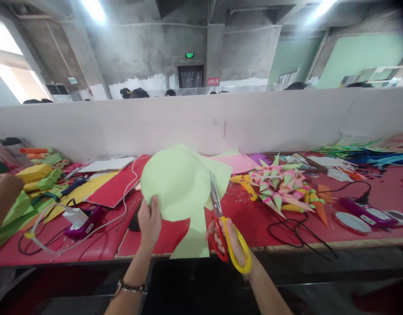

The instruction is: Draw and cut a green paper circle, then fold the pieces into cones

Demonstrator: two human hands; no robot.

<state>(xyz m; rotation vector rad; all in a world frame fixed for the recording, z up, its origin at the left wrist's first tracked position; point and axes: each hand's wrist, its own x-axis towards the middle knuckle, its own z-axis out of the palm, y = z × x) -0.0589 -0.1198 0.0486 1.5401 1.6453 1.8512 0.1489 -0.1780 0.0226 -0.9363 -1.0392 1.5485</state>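
Observation:
Pinched by its lower left edge, a light green paper circle (175, 183) is in my left hand (150, 221), thumb on top. My right hand (232, 243) has its fingers through the handles of a pair of scissors (216, 197), one handle yellow and one red. The blades point up and away along the right edge of the circle and look nearly closed. A strip of the same green paper (193, 238) hangs down to the table's front edge, and more green paper (221, 175) spreads out right of the blades.
Right of the scissors lie a yellow glue gun (249, 186), a pile of folded paper cones (283, 186), a purple power strip (369, 212) and a white round lid (352, 222). On the left are red card (114, 186), another power strip (85, 223), cables and another person's hand (4, 197).

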